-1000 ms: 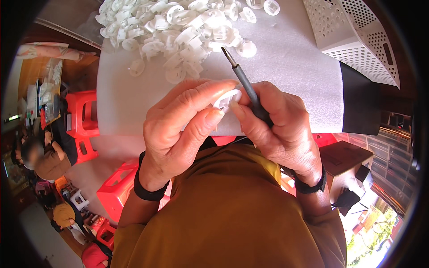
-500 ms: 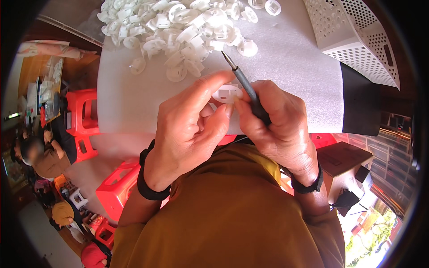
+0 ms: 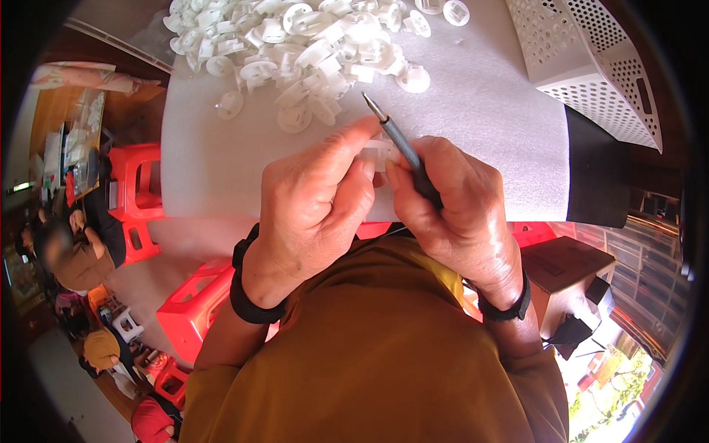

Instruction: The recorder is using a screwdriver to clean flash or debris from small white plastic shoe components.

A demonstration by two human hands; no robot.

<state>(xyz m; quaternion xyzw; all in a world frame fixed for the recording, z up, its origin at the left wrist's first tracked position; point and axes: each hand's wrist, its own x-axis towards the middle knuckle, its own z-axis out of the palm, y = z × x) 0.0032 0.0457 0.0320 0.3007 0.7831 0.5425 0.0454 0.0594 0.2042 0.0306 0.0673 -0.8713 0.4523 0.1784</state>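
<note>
- The left hand (image 3: 306, 214) has its fingers bent into a near-closed pinch, thumb and forefinger together on a white plastic piece (image 3: 382, 153).
- This white plastic piece sits right at the fingertips, between the two hands, above the near part of the tabletop (image 3: 502, 140); the fingers partly hide it.
- The right hand (image 3: 461, 210) is curled closed around a screwdriver (image 3: 399, 137); its thumb tip also meets the right side of the piece.
- The dark handle slants out between the right thumb and forefinger, and the metal tip points away from the fingers, up and to the left, toward the pile.
- How the lower right-hand fingers are folded I cannot tell; the hand covers them.
- Beyond the fingers, mostly to the left, lies a heap of white round pieces (image 3: 295, 48), with a loose one (image 3: 230, 105) at its near left edge.
- Farther out, right of the fingers, stands a white perforated basket (image 3: 565, 81).
- A black surface (image 3: 602, 166) borders the tabletop to the right of the fingers.
- Left of the fingers and lower down are red stools (image 3: 193, 314); to the lower right is a cardboard box (image 3: 567, 266).
</note>
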